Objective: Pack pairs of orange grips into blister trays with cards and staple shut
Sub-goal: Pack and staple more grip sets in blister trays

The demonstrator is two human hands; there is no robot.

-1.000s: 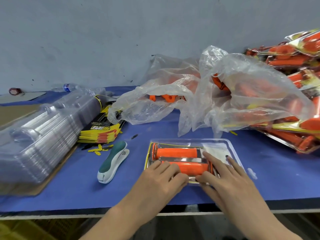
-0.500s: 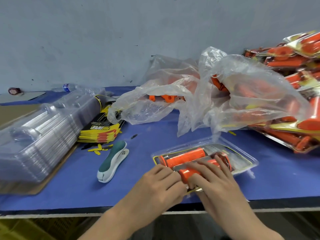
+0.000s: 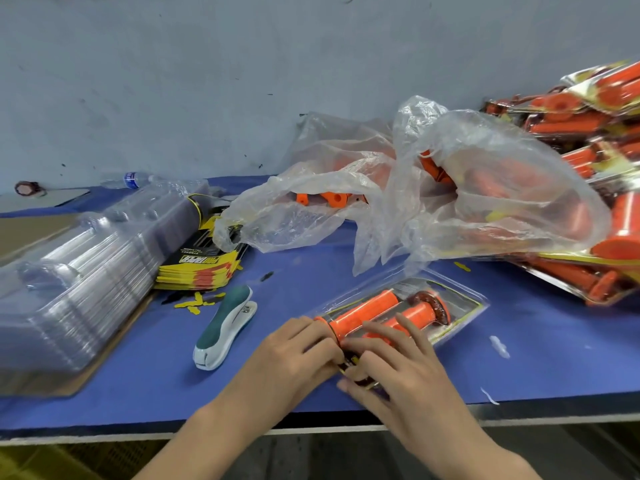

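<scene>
Looking through the head camera, the one pack in hand sits at about 5 o'clock from the middle of the picture. It is a clear blister tray (image 3: 460,315) lying on the blue table (image 3: 540,362), its long side running from 8 o'clock to 2 o'clock. Two orange grips (image 3: 367,308) lie side by side inside it, with a yellow-edged card (image 3: 465,296) under them, so the filling looks done for this pack.

The left hand (image 3: 294,358) has bent fingers pinching the tray's near end. The right hand (image 3: 398,368) grips the same end, fingers laid over the top and thumb tucked below. They seem to be pressing the pack closed. Whether it has fully snapped shut cannot be told.

The stapler (image 3: 227,327) lies untouched at 9 o'clock of the tray, just beside the left hand, so stapling appears still to come.

A tall pile of finished packs (image 3: 588,133) at 2 o'clock suggests much is packed already. Plenty is left: a stack of empty trays (image 3: 76,271) at 9 o'clock, a stack of cards (image 3: 201,268) next to it, and loose grips in the plastic bag (image 3: 450,188) at 12 o'clock of the tray.
</scene>
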